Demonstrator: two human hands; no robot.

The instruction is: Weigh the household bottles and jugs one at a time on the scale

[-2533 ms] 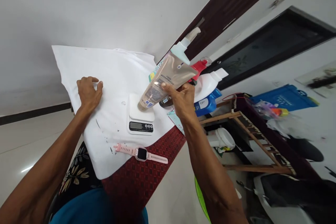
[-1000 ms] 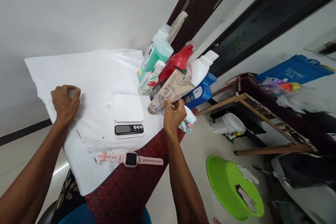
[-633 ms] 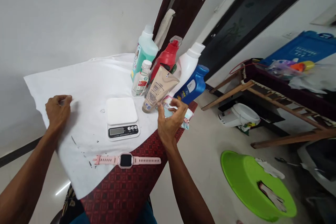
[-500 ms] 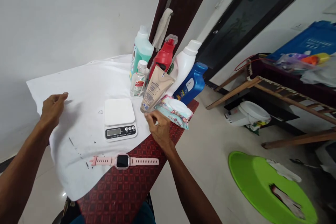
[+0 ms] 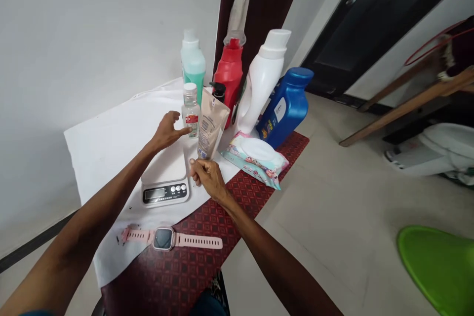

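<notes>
My left hand [image 5: 171, 131] reaches over the far part of the white kitchen scale [image 5: 165, 168], thumb and fingers apart. Its fingertips are close beside a small clear bottle [image 5: 191, 111] with a white cap and red label; whether they touch it I cannot tell. My right hand [image 5: 209, 177] is curled closed at the scale's right edge, with nothing visible in it. Just behind it a beige squeeze tube [image 5: 212, 126] stands on its cap end. A pink smartwatch [image 5: 163, 239] lies stretched flat in front of the scale.
Behind stand a green liquid bottle [image 5: 193, 64], a red bottle [image 5: 230, 66], a black pump top [image 5: 218, 91], a white jug [image 5: 262, 79] and a blue bottle [image 5: 286, 108]. A wipes pack [image 5: 255, 158] lies by the table's right edge. White cloth [image 5: 107, 133] partly covers the red patterned table [image 5: 192, 271].
My left hand has moved right, from the cloth's left side to the small clear bottle. My right hand stays near the tube, slightly closer to the scale. The view has shifted.
</notes>
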